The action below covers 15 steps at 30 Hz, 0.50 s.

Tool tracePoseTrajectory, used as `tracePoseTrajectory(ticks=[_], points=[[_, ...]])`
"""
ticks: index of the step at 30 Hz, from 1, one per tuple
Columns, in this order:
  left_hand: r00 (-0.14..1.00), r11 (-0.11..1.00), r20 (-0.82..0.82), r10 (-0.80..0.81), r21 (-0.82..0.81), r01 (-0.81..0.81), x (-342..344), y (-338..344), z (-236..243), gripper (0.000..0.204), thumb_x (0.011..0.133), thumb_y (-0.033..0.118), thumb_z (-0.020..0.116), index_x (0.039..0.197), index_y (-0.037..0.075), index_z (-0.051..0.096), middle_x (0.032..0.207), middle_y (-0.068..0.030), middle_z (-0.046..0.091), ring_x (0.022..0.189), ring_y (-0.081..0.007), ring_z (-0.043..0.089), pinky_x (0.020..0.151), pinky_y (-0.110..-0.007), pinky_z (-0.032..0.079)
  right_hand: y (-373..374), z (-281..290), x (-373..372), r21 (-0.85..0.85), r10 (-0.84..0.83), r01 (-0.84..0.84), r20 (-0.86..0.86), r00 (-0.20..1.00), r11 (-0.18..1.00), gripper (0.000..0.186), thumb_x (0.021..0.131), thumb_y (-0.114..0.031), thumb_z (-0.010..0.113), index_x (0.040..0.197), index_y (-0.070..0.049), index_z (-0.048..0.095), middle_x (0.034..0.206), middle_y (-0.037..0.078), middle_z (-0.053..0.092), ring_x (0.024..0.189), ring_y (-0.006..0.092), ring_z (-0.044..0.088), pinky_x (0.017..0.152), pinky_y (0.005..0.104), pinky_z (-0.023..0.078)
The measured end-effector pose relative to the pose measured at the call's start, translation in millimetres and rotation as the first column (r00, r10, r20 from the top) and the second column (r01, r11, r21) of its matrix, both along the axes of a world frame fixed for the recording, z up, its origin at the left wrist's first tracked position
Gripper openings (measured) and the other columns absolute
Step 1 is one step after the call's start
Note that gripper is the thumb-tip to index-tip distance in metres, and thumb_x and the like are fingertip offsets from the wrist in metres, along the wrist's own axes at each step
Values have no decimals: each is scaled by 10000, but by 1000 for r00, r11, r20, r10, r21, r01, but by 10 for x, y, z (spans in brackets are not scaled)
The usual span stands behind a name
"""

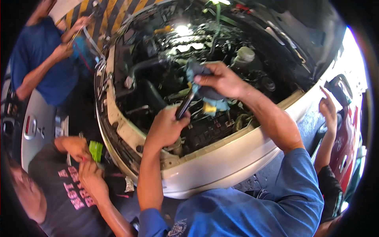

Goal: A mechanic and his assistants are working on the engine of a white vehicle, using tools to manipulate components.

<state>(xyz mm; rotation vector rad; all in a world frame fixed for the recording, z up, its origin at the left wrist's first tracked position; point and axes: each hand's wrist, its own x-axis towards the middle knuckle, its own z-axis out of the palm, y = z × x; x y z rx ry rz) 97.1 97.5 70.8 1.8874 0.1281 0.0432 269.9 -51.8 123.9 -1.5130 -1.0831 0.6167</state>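
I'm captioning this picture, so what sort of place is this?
Probably a car repair shop: an exposed engine under a raised hood, a dark rod-like tool in the left hand, and yellow-and-black stripes.

The view looked down from the person's head, through the left of two side-by-side fisheye cameras, over the blue cloth shirt (252, 209) at its lower edge. It faced forward into the dark, crowded engine bay (169, 75) of a white-painted car (221, 168). The bare left hand (167, 126) and bare right hand (223, 81) lay close, near mid-frame; the yellow-and-black striped floor (106, 17) sat farther off, at upper left. Straight edges bowed toward the round, black rim.
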Motion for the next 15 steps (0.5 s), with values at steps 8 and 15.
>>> tracePoseTrajectory(ticks=[8, 15], points=[[951, 952, 57, 305, -56, -302, -348, 269, -92, 79, 852, 117, 633, 897, 71, 587, 627, 36, 498, 451, -49, 440, 402, -212, 347, -120, 186, 468, 75, -332, 350, -183, 925, 934, 242, 889, -212, 666, 1042, -24, 657, 866, 45, 683, 731, 108, 636, 666, 230, 508], [759, 760, -45, 650, 50, -648, -877, 629, -195, 289, 854, 222, 666, 1022, 5, 578, 693, -2, 545, 592, -78, 469, 532, -264, 378, -164, 242, 237, 47, -208, 217, -150, 967, 975, 271, 895, -212, 658, 1070, -6, 636, 898, 45, 674, 754, 89, 632, 680, 224, 507]])
